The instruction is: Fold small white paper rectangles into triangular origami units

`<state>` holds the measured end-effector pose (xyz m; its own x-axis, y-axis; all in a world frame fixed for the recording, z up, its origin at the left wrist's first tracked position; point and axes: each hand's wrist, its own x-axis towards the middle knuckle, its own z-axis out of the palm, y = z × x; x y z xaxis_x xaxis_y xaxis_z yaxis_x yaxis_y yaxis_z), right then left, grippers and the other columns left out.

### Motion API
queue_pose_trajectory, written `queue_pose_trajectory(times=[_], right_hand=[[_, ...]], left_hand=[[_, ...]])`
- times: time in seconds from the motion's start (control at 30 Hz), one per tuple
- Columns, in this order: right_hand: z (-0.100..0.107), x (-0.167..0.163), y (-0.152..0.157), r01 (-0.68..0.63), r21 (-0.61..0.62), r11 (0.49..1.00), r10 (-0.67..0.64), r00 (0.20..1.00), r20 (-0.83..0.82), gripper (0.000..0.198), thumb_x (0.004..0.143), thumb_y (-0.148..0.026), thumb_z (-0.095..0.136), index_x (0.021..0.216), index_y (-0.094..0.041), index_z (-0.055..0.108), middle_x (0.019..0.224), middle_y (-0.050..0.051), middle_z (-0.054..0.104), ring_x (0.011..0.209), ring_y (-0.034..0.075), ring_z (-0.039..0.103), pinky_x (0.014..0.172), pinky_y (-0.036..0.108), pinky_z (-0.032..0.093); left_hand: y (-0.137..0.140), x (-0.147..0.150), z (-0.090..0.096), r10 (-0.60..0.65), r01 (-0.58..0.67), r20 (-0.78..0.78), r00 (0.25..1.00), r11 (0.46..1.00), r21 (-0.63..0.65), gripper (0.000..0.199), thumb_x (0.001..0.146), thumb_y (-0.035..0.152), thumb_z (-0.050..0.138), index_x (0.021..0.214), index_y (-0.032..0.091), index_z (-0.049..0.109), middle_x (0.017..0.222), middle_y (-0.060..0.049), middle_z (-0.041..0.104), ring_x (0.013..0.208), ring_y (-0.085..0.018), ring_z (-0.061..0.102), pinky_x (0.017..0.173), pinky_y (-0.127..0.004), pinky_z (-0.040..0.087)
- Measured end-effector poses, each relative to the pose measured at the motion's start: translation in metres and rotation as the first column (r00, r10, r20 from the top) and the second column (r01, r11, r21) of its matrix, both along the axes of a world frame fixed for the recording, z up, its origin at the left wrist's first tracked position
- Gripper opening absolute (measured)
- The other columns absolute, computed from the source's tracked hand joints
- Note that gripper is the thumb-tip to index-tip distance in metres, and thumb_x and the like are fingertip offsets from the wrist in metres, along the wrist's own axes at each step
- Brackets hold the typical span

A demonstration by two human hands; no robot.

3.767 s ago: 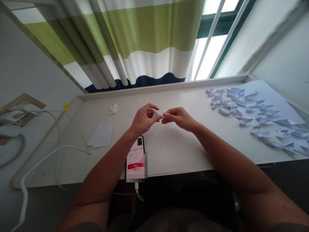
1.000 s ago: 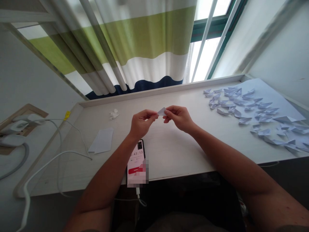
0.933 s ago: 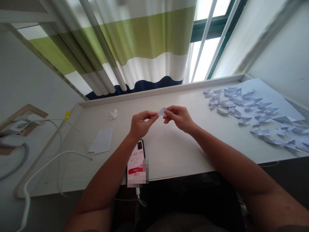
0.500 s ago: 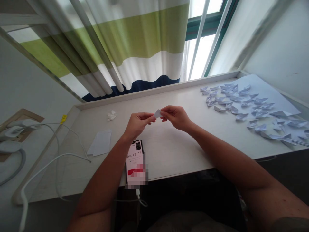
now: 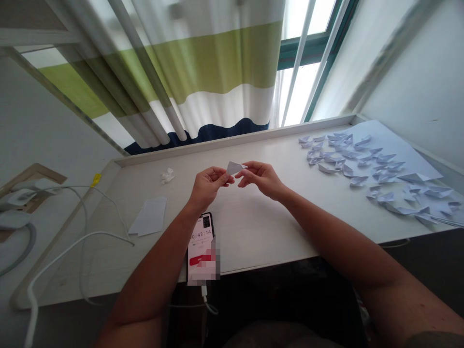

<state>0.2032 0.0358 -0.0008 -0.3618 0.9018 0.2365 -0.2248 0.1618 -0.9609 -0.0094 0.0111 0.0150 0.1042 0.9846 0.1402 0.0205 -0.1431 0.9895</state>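
Between my two hands, above the middle of the white table [image 5: 250, 232], is a small folded piece of white paper [image 5: 235, 167] that looks triangular. My left hand [image 5: 211, 182] pinches its left corner between thumb and fingers. At its right tip, my right hand [image 5: 259, 178] has the paper against its upper fingers, with the other fingers bent below. The fingertips partly cover the paper's lower edge. On the right of the table lie many small folded paper boats [image 5: 348, 154], apart from my hands.
A phone [image 5: 200, 246] showing a timer lies by my left forearm, a white cable plugged into it. Farther left are white paper sheets [image 5: 149, 216], a crumpled tissue [image 5: 167, 176] and loose cables [image 5: 83, 237]. A large white sheet [image 5: 409, 154] lies under some boats.
The paper has turned and shows a larger triangular face. My right fingers have loosened and spread a little along its right side. The head view has shifted slightly.
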Motion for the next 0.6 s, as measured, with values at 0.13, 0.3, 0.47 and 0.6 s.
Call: queue_pose_trajectory(times=[0.13,0.3,0.47,0.6], right_hand=[[0.0,-0.003,-0.003,0.063,0.029,0.998,-0.064,0.997,0.043,0.058,0.081,-0.072,0.086,0.091,-0.016,0.08,0.087,0.009,0.084,0.069,0.019,0.079,0.07,0.033,0.067],[0.002,-0.004,-0.006,0.078,0.005,0.997,-0.078,0.993,0.093,0.062,0.076,-0.076,0.087,0.079,-0.015,0.078,0.074,0.008,0.08,0.062,0.018,0.076,0.063,0.031,0.064],[0.003,-0.005,-0.009,0.03,0.037,0.999,-0.035,0.987,0.154,0.064,0.08,-0.079,0.082,0.081,-0.015,0.077,0.075,0.008,0.079,0.063,0.018,0.075,0.061,0.029,0.061],[-0.001,-0.004,-0.007,0.023,0.117,0.993,-0.044,0.981,0.188,0.062,0.081,-0.078,0.081,0.085,-0.017,0.076,0.077,0.006,0.079,0.064,0.018,0.074,0.063,0.031,0.061]], left_hand=[[-0.002,0.002,-0.001,-0.018,0.021,-0.08,0.997,0.999,0.04,0.044,0.084,0.038,0.089,0.119,0.019,0.069,0.086,-0.005,0.083,0.09,-0.024,0.081,0.085,-0.037,0.062],[-0.007,0.004,0.001,0.149,-0.014,-0.363,0.92,0.937,0.348,0.045,0.084,0.037,0.089,0.124,0.025,0.072,0.124,-0.008,0.081,0.111,-0.025,0.077,0.087,-0.037,0.063],[-0.01,0.0,0.005,0.181,0.069,-0.529,0.829,0.906,0.418,0.04,0.092,0.046,0.083,0.125,0.024,0.079,0.126,-0.01,0.082,0.108,-0.027,0.077,0.085,-0.039,0.065],[-0.01,-0.003,0.006,0.176,0.042,-0.528,0.831,0.926,0.376,0.046,0.093,0.051,0.081,0.129,0.023,0.08,0.122,-0.011,0.084,0.101,-0.027,0.08,0.088,-0.042,0.066]])
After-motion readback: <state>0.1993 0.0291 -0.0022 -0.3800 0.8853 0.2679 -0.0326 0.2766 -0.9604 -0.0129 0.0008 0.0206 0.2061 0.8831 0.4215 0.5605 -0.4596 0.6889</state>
